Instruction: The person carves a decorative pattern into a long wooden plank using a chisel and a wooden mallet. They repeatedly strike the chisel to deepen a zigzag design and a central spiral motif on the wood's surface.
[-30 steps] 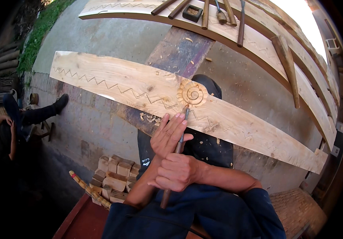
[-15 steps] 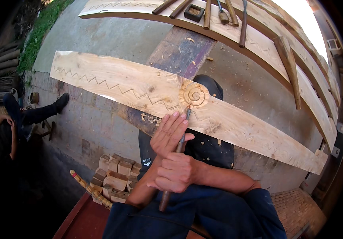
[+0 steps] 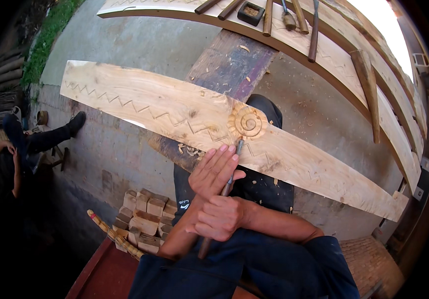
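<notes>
A long pale wooden board (image 3: 139, 97), marked with a zigzag line, lies across my knees. On it is a carved round rosette (image 3: 249, 122) with a spiral centre. My right hand (image 3: 219, 218) is wrapped round the handle of a chisel (image 3: 229, 186), whose metal end meets the board at the rosette's near edge. Farther up the shaft, my left hand (image 3: 214, 172) steadies the chisel, fingers straight and close together, thumb on the other side of the shaft. Its fingertips rest at the board's near edge. The cutting edge is too small to make out.
Beyond lies another carved beam (image 3: 184, 14) bearing several chisels (image 3: 313, 37), a small dark box (image 3: 251, 13) and a wooden mallet (image 3: 366, 89). A plank (image 3: 219, 65) with shavings passes under the board. Wood blocks (image 3: 147, 219) are stacked at lower left. A person (image 3: 12, 154) sits far left.
The board and the tools beyond it appear slightly farther right and lower in the picture. Both hands keep their hold on the chisel, its tip still beside the rosette.
</notes>
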